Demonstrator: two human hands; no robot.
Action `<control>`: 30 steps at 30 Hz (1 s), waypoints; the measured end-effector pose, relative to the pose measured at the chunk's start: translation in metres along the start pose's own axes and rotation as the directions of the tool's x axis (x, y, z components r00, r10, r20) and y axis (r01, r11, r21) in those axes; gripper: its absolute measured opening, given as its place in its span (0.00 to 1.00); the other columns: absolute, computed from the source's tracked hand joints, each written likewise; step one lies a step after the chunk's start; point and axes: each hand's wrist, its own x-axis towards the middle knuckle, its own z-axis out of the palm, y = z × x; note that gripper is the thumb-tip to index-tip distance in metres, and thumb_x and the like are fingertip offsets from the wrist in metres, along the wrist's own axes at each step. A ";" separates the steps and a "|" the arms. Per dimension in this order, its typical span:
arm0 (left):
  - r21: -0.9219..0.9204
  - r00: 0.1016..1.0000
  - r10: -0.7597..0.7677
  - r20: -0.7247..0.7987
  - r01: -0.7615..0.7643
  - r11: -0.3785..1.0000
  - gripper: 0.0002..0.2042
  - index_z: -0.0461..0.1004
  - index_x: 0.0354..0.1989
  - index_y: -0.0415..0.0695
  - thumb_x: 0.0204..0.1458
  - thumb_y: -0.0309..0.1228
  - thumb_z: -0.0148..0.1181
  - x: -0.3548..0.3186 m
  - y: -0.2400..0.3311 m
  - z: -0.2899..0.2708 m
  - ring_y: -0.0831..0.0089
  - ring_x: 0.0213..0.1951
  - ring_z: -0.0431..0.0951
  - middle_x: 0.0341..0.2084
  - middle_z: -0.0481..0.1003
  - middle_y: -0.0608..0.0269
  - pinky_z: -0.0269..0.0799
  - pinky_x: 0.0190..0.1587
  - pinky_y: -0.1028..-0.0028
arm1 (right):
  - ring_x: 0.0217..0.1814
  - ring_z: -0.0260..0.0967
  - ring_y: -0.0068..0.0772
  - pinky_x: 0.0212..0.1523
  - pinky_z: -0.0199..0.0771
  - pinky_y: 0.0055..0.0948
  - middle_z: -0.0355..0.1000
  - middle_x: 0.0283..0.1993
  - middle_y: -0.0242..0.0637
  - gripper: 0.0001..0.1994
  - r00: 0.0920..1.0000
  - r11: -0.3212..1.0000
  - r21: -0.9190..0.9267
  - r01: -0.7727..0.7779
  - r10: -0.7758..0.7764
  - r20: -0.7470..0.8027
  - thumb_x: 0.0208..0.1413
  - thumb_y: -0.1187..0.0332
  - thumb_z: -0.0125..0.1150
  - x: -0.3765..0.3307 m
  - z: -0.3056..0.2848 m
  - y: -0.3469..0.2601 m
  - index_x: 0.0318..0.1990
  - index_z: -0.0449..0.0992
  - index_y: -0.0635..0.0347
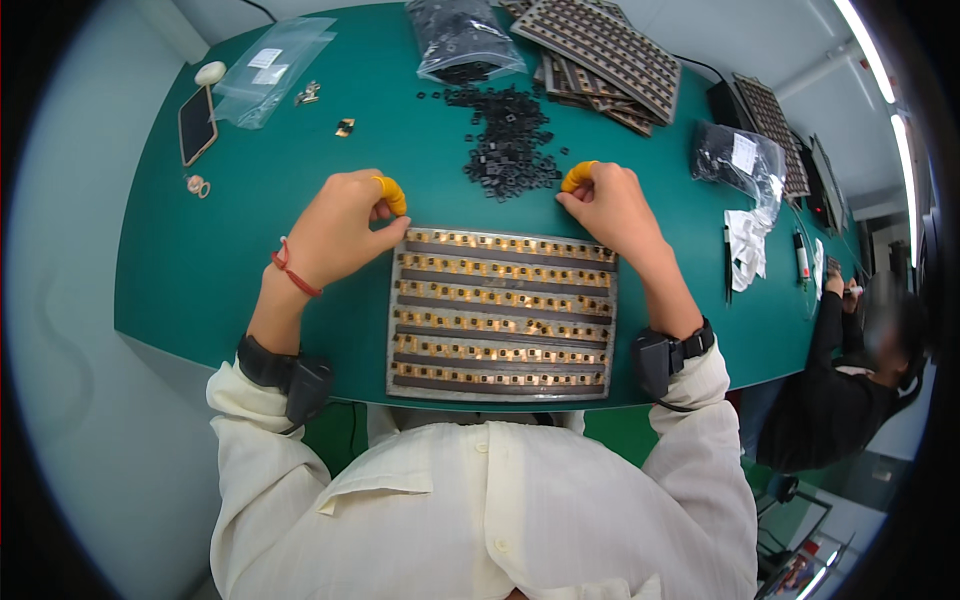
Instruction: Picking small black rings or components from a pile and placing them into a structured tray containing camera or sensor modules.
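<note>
**Both grips nearly pinched, flat tray between and bodyward**

Left grip: thumb and finger drawn close, yellow finger covers on. Thumb right at far left corner of tray; actual contact, or a small part between the tips, cannot tell. Right grip: thumb and yellow-covered finger also close together, above bench, beyond tray's far right corner. Full closure or anything pinched, cannot tell.

Tray: bodyward of both grips and mostly between them, rows of gold pieces with dark squares, dark strips alongside. Near rim close to bench front edge, so tight on that side.

Loose black pieces: just left of right grip, spreading away toward open bag of black pieces. Stacked trays farther out, beyond right grip.

Room: broad green stretch left of left grip, out to phone and curved bench edge. Single gold piece ahead of left grip. More green right of right grip, up to crumpled white tissue and second bag.
</note>
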 end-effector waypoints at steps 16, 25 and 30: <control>0.205 0.974 0.225 0.022 -0.224 0.953 0.07 0.79 0.29 0.36 0.50 0.28 0.64 -0.013 0.002 0.027 0.59 0.26 0.74 0.23 0.72 0.56 0.70 0.31 0.63 | 0.29 0.74 0.39 0.31 0.73 0.34 0.73 0.29 0.44 0.07 0.998 0.997 -0.043 0.066 -0.065 0.026 0.48 0.74 0.68 -0.062 -0.030 0.015 0.34 0.81 0.68; 0.416 0.992 -0.055 0.112 0.004 0.909 0.21 0.77 0.19 0.37 0.58 0.41 0.59 -0.032 0.030 0.034 0.53 0.20 0.74 0.15 0.72 0.51 0.69 0.25 0.60 | 0.29 0.74 0.44 0.31 0.73 0.38 0.73 0.31 0.45 0.07 0.997 0.997 -0.029 0.071 -0.072 -0.041 0.50 0.73 0.67 -0.073 -0.014 0.020 0.34 0.81 0.68; 0.445 0.990 -0.033 0.135 -0.031 0.895 0.23 0.76 0.17 0.37 0.57 0.43 0.60 -0.017 0.037 0.027 0.52 0.19 0.74 0.13 0.71 0.48 0.69 0.24 0.59 | 0.25 0.73 0.49 0.28 0.73 0.41 0.72 0.26 0.47 0.13 0.994 0.970 -0.242 0.033 -0.057 -0.092 0.54 0.64 0.66 -0.086 -0.007 0.012 0.26 0.79 0.68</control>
